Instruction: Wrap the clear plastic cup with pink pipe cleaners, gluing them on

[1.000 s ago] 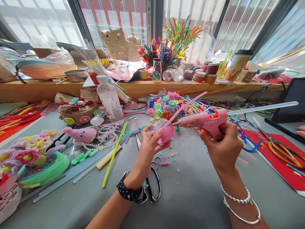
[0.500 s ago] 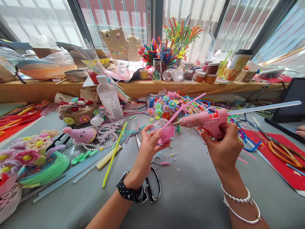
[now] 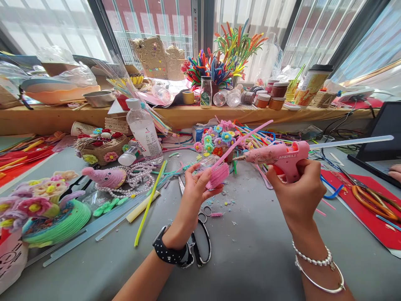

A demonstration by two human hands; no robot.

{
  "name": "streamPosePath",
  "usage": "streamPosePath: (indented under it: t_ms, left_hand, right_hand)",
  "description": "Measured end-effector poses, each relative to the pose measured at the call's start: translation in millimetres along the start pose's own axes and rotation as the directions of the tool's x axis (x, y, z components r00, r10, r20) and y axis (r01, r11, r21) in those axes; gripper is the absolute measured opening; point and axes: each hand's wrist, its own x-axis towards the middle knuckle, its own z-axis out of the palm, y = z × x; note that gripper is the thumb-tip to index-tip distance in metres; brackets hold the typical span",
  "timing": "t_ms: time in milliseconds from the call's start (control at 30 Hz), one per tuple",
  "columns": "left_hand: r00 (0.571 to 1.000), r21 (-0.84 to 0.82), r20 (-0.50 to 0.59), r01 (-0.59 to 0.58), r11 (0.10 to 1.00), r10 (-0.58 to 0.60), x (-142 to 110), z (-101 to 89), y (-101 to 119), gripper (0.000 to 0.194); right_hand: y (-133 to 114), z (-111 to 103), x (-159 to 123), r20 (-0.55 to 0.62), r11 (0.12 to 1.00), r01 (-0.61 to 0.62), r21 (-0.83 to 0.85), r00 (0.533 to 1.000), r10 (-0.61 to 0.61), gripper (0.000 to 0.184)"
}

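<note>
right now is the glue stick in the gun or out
In, partly: the stick juts from the back of the gun, its far end free.

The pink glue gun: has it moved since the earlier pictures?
Yes: against the glass bottle on the sill, the pink glue gun has shifted right, away from the fuzzy pink piece.

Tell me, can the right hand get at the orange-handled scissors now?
Probably not yet: the right hand is wrapped around the glue gun. With that set down, the way looks fairly free, as the scissors lie to its right on red paper, handles uncovered.
</note>
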Motion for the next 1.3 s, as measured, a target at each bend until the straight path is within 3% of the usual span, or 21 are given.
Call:
streamPosePath:
  t_ms: [300,467,533,633,767,867,933,1000,1067,1133,1200,1300]
  left_hand:
    - [1.000,-0.027,0.016,-0.005,1.000,0.005,-1.3,-1.1,1.0,0.052]
    - [0.997,-0.115,0.022,-0.072,0.991,0.075,3.2,-9.0,6.6,0.044]
    - [0.994,-0.157,0.015,-0.107,0.982,0.111,5.4,-13.0,8.2,0.044]
    - [0.991,-0.175,0.002,-0.131,0.976,0.133,7.4,-17.0,9.1,0.043]
    - [0.990,-0.171,0.005,-0.136,0.976,0.139,7.0,-17.2,9.2,0.041]
    - [0.991,-0.168,0.015,-0.128,0.977,0.132,6.2,-16.0,9.8,0.040]
    - [0.992,-0.165,0.031,-0.119,0.979,0.126,5.6,-15.4,10.4,0.041]
    - [0.992,-0.161,0.064,-0.101,0.982,0.113,4.9,-15.0,10.9,0.045]
    - [0.990,-0.153,0.105,-0.080,0.985,0.097,3.9,-14.5,11.1,0.048]
    - [0.986,-0.128,0.151,-0.055,0.990,0.074,2.7,-13.5,10.7,0.051]
    - [0.982,-0.100,0.183,-0.026,0.995,0.044,1.3,-11.5,9.7,0.052]
    - [0.976,-0.056,0.216,0.022,0.998,-0.010,-1.1,-7.7,7.1,0.053]
  right_hand:
    - [-4.5,-5.0,1.6,0.061,0.997,-0.061,0.050,0.996,0.058,0.037]
    - [6.2,-0.9,9.4,0.238,0.992,-0.115,-0.046,0.964,0.123,0.040]
    - [13.4,2.0,10.5,0.358,0.987,-0.082,-0.135,0.925,0.126,0.038]
    - [24.8,6.4,7.9,0.576,0.983,0.021,-0.181,0.813,0.088,0.028]
    - [34.1,11.0,-0.5,0.738,0.984,0.165,0.060,0.657,-0.155,0.013]
    - [35.2,13.8,-5.6,0.765,0.973,0.174,0.153,0.602,-0.228,0.016]
    - [33.8,15.2,-6.3,0.745,0.986,0.137,0.097,0.647,-0.163,0.018]
    - [30.2,15.2,-4.0,0.664,0.997,0.070,0.011,0.745,-0.059,0.030]
    - [23.9,13.2,0.2,0.604,0.998,-0.023,0.066,0.797,-0.022,0.045]
    - [15.1,9.1,3.8,0.649,0.947,-0.168,0.273,0.759,-0.053,0.051]
    - [5.4,4.3,4.7,0.717,0.819,-0.345,0.458,0.688,-0.112,0.051]
    - [-6.9,-1.1,0.9,0.714,0.593,-0.532,0.604,0.692,-0.106,0.047]
